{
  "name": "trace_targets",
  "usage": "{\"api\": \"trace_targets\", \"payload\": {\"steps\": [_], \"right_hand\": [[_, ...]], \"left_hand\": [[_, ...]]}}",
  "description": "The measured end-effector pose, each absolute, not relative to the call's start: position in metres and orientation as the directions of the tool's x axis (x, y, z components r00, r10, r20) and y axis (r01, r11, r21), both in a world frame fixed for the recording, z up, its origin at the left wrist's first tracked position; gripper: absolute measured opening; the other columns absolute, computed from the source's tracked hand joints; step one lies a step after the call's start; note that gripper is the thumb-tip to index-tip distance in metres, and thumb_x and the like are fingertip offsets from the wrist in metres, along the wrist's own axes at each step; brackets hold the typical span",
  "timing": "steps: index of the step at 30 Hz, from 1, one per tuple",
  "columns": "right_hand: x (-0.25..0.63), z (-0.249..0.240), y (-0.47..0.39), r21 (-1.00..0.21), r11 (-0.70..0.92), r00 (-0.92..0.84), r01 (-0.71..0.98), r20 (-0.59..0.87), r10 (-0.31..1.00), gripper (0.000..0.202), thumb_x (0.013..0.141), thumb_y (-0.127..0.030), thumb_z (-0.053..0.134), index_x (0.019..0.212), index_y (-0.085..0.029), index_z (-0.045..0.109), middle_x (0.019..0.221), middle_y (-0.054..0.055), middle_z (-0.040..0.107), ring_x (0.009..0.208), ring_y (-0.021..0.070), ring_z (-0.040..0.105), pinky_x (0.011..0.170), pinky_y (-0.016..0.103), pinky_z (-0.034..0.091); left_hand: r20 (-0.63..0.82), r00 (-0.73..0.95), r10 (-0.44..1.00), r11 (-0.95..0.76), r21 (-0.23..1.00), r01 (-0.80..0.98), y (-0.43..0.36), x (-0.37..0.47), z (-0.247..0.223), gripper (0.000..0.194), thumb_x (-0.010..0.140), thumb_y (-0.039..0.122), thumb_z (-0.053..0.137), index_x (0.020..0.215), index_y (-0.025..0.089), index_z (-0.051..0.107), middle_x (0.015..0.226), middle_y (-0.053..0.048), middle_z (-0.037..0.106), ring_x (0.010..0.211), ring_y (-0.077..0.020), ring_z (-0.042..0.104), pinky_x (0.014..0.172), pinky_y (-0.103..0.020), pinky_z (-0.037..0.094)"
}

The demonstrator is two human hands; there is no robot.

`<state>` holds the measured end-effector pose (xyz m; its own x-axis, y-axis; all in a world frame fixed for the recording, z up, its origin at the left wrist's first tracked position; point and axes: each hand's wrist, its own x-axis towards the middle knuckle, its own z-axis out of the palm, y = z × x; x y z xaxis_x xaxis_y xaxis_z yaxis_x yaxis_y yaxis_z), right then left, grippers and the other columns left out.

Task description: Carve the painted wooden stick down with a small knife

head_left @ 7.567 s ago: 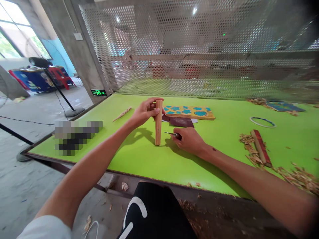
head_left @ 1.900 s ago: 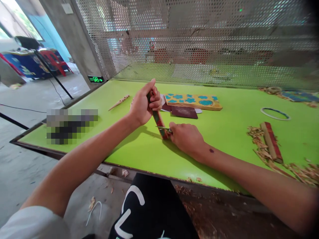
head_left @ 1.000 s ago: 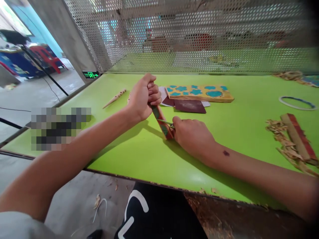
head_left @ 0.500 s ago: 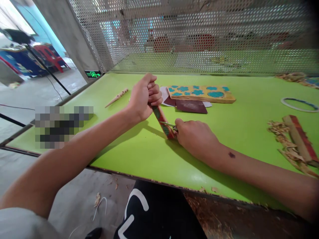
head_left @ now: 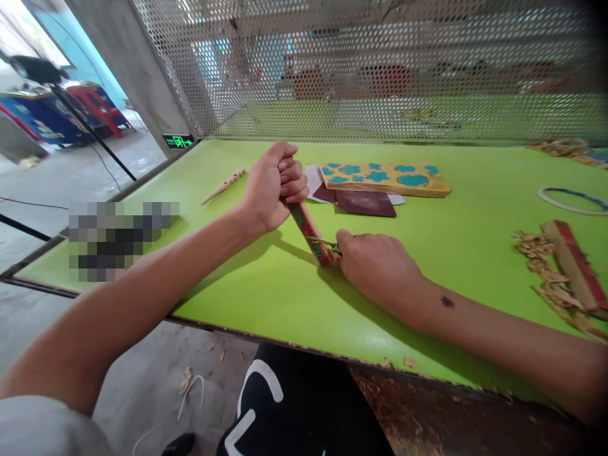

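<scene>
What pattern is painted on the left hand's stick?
The stick has green patches on red; see head view.

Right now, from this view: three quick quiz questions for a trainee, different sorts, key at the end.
1. Multiple choice: what does the left hand grip?
A) a pointed wooden stick
B) a painted wooden strip
C) a white-and-blue ring

2. True or false: the right hand is empty.

3. Which lies nearer the perforated screen, the yellow board or the maroon sheet?

Key: 1. B. 2. False, it holds a thin-bladed tool. 3. The yellow board.
</scene>
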<state>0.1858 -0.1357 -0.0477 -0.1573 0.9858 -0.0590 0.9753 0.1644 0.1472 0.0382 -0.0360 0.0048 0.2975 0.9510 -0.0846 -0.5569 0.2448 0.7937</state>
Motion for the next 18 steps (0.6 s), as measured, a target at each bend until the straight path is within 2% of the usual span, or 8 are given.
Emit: {"api": "trace_targets", "payload": {"steps": [12,18], "right_hand": [[0.1883,-0.0508,-0.1385,0.15,0.171,-0.165,0.974,-0.048,0.985,0.018,0.097,-0.02,0.044,0.102,-0.016,0.06,0.08,0.014,0.072,0.068,0.0258,0.069,0.06,0.03,0.04],[0.1874,-0.0491,-0.1391,0.147,0.169,-0.163,0.974,-0.056,0.985,0.016,0.097,-0.018,0.043,0.1,-0.017,0.059,0.08,0.013,0.073,0.067,0.0256,0.07,0.056,0.029,0.038]], "left_hand": [[-0.104,0.285,0.953,0.254,0.789,-0.56,-0.0343,0.0363,0.0035,0.047,0.092,0.024,0.059,0.06,0.021,0.024,0.042,0.01,0.022,0.029,-0.0022,0.021,0.034,-0.019,0.018],[-0.072,0.305,0.95,0.239,0.796,-0.555,-0.0335,0.0355,0.0025,0.046,0.093,0.021,0.054,0.059,0.021,0.023,0.041,0.01,0.022,0.029,-0.0025,0.021,0.034,-0.019,0.018]]}}
